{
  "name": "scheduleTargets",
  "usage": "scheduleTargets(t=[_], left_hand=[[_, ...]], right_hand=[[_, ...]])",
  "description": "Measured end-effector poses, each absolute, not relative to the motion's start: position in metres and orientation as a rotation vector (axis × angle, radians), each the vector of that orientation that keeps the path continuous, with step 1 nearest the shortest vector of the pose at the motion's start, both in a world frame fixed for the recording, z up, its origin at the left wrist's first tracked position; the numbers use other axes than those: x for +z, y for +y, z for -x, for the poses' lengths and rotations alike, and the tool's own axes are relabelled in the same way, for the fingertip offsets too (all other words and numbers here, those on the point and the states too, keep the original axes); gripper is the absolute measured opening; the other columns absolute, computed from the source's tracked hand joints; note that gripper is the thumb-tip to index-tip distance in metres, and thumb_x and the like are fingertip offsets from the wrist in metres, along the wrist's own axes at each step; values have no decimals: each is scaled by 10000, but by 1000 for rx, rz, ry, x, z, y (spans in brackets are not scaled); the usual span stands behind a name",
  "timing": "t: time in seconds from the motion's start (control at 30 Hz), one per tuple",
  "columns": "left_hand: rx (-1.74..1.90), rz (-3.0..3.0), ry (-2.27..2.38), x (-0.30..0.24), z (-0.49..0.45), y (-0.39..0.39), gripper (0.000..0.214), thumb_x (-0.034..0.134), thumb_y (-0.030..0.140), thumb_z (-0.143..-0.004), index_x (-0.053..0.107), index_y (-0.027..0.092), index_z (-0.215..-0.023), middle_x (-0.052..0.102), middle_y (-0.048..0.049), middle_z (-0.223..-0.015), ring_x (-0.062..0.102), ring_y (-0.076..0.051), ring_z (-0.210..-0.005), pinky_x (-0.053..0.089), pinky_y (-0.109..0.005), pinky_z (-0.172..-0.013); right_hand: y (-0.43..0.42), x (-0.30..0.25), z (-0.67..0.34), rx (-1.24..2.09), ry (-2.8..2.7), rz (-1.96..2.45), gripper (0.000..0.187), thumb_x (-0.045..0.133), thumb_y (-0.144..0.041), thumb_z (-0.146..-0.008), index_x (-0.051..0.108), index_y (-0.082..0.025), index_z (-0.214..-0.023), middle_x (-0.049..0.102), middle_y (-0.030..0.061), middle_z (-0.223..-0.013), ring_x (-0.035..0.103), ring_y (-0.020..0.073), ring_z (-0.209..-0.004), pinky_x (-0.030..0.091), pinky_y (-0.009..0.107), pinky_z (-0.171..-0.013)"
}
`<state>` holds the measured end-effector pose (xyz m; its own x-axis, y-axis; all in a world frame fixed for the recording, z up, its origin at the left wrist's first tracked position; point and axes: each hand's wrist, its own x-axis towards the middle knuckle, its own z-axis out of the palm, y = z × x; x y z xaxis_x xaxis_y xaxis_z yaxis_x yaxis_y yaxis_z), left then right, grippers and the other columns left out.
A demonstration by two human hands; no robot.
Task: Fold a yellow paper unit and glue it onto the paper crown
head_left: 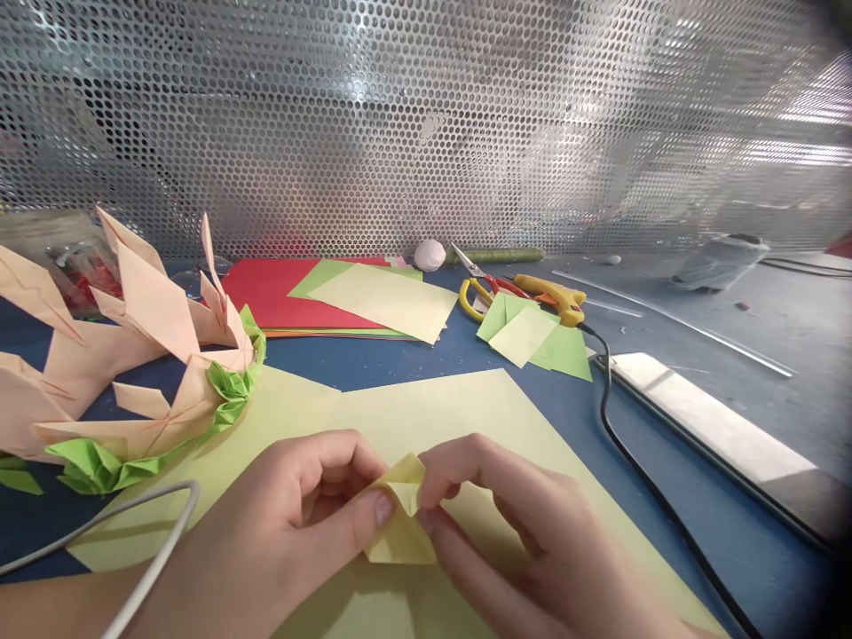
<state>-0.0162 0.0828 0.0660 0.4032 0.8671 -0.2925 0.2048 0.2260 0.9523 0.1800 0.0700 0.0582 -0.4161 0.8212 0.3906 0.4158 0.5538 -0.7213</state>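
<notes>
Head view: a small folded yellow paper (401,543) is pinched at its left side by the left hand (293,515) and at its right edge by the right hand (516,510), over pale yellow sheets (466,404).

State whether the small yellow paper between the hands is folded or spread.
Folded: the small yellow paper shows creases and a raised flap between the left hand and right hand.
</notes>
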Motion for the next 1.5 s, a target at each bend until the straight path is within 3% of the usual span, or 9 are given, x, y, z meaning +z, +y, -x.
scheduleTargets(t=[0.43,0.63,0.83,1.17,1.37,1.5], left_hand=[[679,-1265,1121,65,18,89,142,693,361,-793,689,233,-734,644,50,-674,567,-128,-650,442,-184,-596],[710,-1308,1307,70,17,87,278,748,498,-690,745,238,-790,662,6,-607,628,-208,-667,515,-255,-593],[703,-1311,1335,74,13,90,339,736,548,-699,756,235,-828,638,15,-562,628,-206,-642,524,-259,-580],[672,-1320,1109,71,18,90,250,658,366,-850,670,216,-649,571,62,-597,479,-105,-585,400,-178,-560],[620,-1329,1143,70,19,85,243,682,368,-812,633,196,-648,511,59,-587,423,-110,-584,337,-194,-539],[613,-1352,1159,72,17,83,250,658,371,-801,644,196,-623,524,49,-587,432,-116,-589,335,-202,-551]], right_hand=[[71,63,-184,658,-2086,890,320,505,30,-851,601,-258,-954,712,-27,-851,692,63,-754,535,93,-705],[74,64,-183,648,-2049,946,258,548,-22,-848,633,-263,-881,730,-25,-774,690,100,-651,563,150,-612],[74,61,-183,673,-2003,948,243,560,-41,-877,654,-264,-884,741,-24,-812,702,110,-682,577,172,-656],[75,63,-188,702,-2137,869,208,563,-30,-932,668,-203,-979,724,-6,-917,696,69,-801,530,81,-762],[74,65,-184,806,-2066,917,117,640,-127,-907,702,-209,-852,739,12,-858,700,104,-749,555,146,-682],[72,61,-181,860,-1932,1048,151,645,-122,-855,624,-252,-782,689,-53,-711,644,97,-635,525,172,-601]])
